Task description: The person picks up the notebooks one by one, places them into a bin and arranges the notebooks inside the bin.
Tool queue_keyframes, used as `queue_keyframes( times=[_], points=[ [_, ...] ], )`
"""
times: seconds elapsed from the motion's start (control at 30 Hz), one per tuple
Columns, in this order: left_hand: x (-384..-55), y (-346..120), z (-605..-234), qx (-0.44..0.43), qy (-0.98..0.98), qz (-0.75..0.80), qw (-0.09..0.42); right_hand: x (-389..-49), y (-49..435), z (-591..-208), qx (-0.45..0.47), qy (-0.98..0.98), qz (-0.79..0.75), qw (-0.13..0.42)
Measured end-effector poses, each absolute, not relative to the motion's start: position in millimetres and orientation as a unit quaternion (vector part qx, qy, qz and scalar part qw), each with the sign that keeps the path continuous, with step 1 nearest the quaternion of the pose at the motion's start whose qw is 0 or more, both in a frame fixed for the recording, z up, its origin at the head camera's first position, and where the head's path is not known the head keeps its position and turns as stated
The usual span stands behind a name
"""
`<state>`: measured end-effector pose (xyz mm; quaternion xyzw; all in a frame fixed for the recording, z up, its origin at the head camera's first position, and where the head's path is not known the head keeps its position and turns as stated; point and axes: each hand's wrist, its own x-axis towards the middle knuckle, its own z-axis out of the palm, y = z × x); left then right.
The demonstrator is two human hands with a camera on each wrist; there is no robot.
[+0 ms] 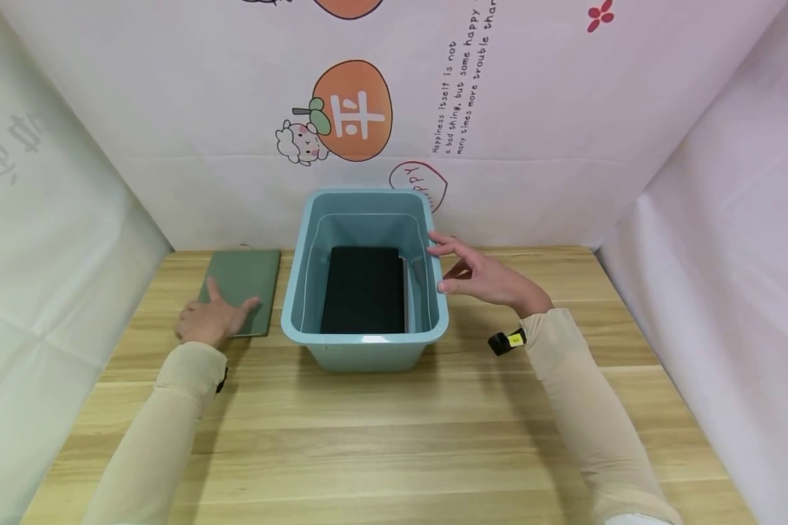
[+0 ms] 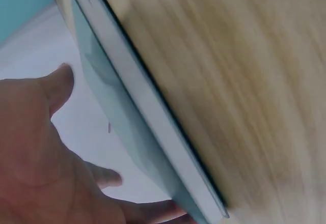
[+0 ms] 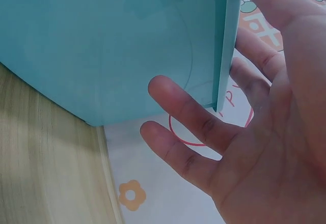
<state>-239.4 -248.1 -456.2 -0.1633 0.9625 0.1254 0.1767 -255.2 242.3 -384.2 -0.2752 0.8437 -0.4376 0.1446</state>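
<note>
A green hardcover notebook (image 1: 248, 281) lies flat on the table at the left, its white page edges (image 2: 147, 102) facing the left wrist camera. Over its near left part is my left hand (image 1: 211, 318), thumb and fingers spread, fingertips close to the cover's far side in the left wrist view. A light blue plastic bin (image 1: 368, 352) stands upright in the middle, with a black book (image 1: 362, 290) inside. At the bin's right rim is my right hand (image 1: 482, 278); its fingers are loosely bent, some along the outer wall, thumb tip right at the rim.
Beside the black book, a thin pale-edged item (image 1: 407, 295) stands in the bin. The wooden table (image 1: 368, 445) meets a white printed cloth backdrop (image 1: 525, 168) behind the bin. White cloth walls (image 1: 709, 240) rise at both sides.
</note>
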Motion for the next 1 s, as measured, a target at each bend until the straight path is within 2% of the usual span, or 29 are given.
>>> queue_keyframes(
  times=[0.37, 0.6, 0.83, 1.0],
  points=[
    [-244.2, -248.8, -452.3, -0.174, 0.949, 0.15, 0.218, -254.2, 243.2, -384.4, -0.279, 0.843, -0.437, 0.142],
    [-246.9, -251.9, -449.1, -0.185, 0.949, 0.169, 0.192, -254.3, 244.8, -385.8, -0.269, 0.842, -0.446, 0.142],
    [-247.3, -263.6, -447.6, -0.173, 0.946, 0.187, 0.201, -254.4, 242.4, -389.2, -0.269, 0.841, -0.45, 0.134],
    [-243.9, -268.3, -447.8, -0.181, 0.946, 0.198, 0.182, -254.1, 241.0, -390.3, -0.267, 0.84, -0.452, 0.136]
  ],
)
